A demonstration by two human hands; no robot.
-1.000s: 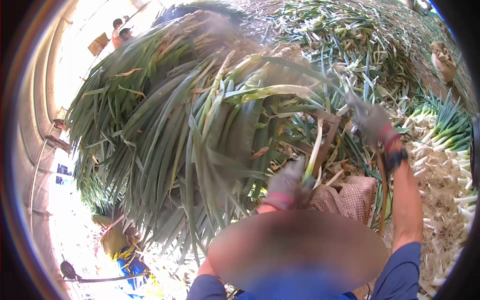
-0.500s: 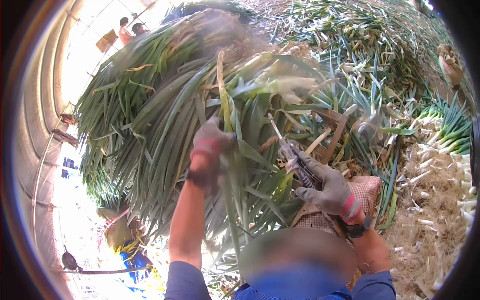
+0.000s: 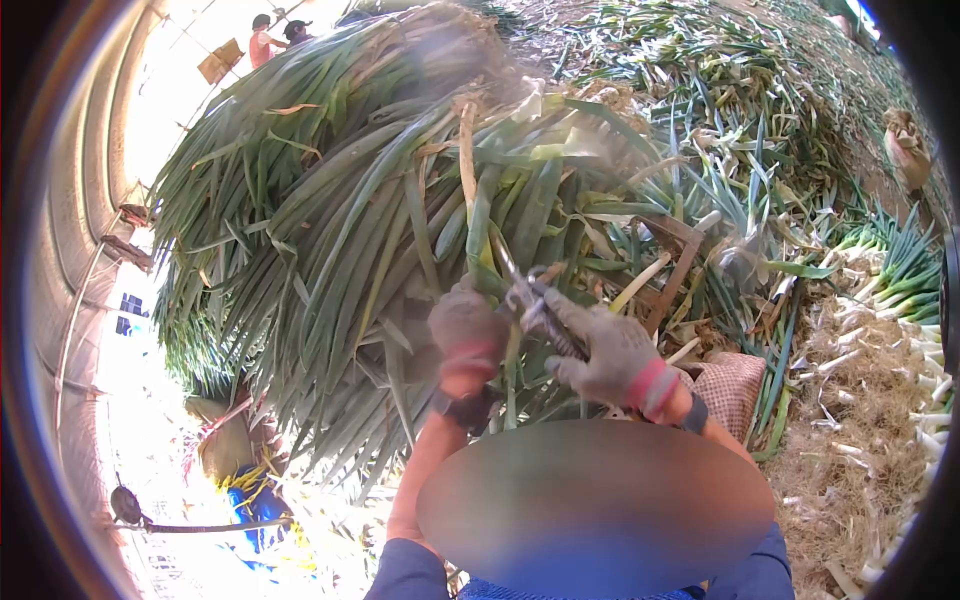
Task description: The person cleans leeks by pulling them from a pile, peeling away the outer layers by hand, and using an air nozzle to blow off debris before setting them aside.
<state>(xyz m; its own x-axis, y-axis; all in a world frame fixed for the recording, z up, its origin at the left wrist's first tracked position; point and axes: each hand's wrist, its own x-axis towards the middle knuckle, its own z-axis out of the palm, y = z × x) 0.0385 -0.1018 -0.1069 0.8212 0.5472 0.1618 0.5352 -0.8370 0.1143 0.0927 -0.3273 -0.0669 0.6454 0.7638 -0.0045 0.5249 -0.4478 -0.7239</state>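
At chest height, a leek stalk (image 3: 468,190) stands upright against the heap of green leeks (image 3: 320,210). The gloved left hand (image 3: 468,332) is clenched around its lower part. Just beside it, the gloved right hand (image 3: 612,358) grips a cutting tool (image 3: 532,300), whose blade meets the stalk. A checked cloth (image 3: 738,385) lies to the right, near a wooden frame (image 3: 682,250).

A long green leek (image 3: 470,215) with a pale, dry tip stands nearly upright against the leaf pile (image 3: 300,200); a metal knife (image 3: 528,298) slants beside its lower stalk.
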